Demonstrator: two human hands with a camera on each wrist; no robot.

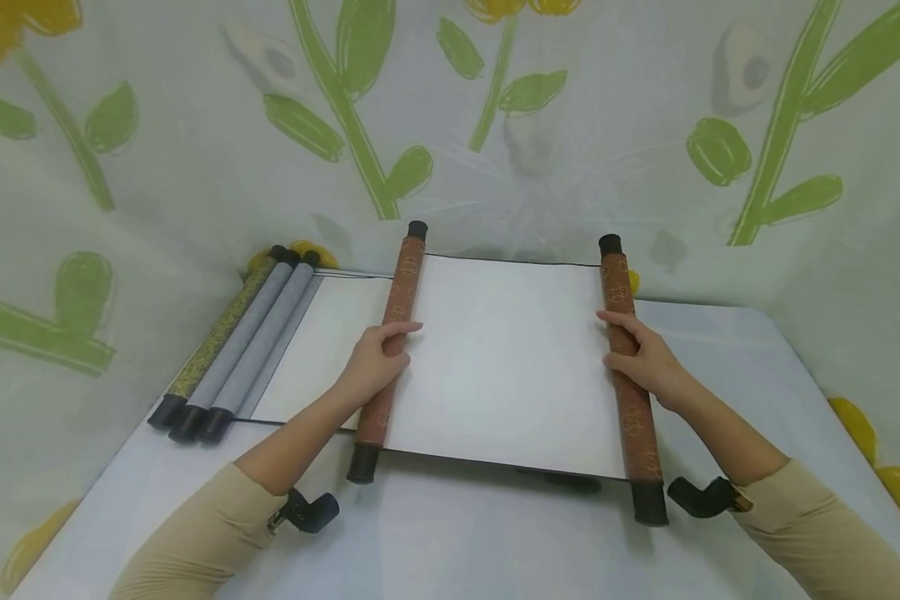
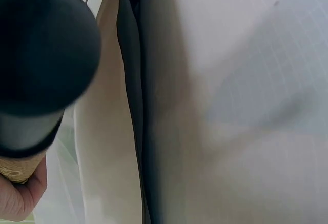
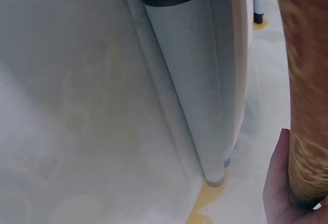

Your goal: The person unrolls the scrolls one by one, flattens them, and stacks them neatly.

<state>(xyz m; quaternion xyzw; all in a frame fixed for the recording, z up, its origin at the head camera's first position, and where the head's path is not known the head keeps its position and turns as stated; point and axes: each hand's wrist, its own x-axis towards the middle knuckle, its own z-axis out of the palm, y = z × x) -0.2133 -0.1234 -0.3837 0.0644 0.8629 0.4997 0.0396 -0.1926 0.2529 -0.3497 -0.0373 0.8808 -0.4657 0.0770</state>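
A scroll lies unrolled on the table, its blank white sheet [image 1: 502,367] stretched between two brown patterned rollers with black end caps. My left hand [image 1: 375,358] grips the left roller [image 1: 397,317] near its middle, fingers curled over the top. My right hand [image 1: 641,354] grips the right roller [image 1: 630,400] in the same way. In the left wrist view the black end cap [image 2: 41,49] fills the upper left, with part of my hand [image 2: 20,198] under the roller. The right wrist view shows the brown roller [image 3: 307,80] and my palm [image 3: 279,193] beneath it.
Three rolled scrolls [image 1: 247,342] lie side by side at the left, one gold patterned and two grey; one grey one has a white sheet [image 1: 322,350] spread under the brown scroll. A flower-printed cloth [image 1: 495,125] walls the white table [image 1: 495,533] on three sides.
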